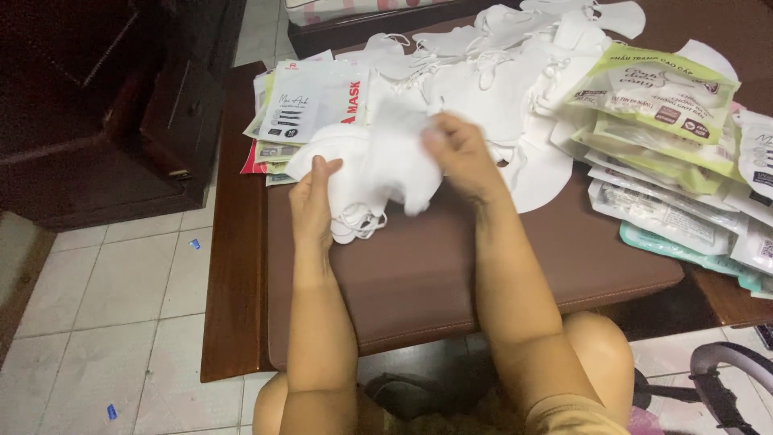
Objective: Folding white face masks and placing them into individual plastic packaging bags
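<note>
White face masks (378,165), soft, stacked, loops dangling, gripped by both hands

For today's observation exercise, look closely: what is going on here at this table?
A person sits at a brown padded table, holding a small stack of white face masks in both hands. The left hand supports the stack's edge; the right hand presses on top. A heap of loose white masks lies behind, with printed pouches on the left and on the right.
</note>
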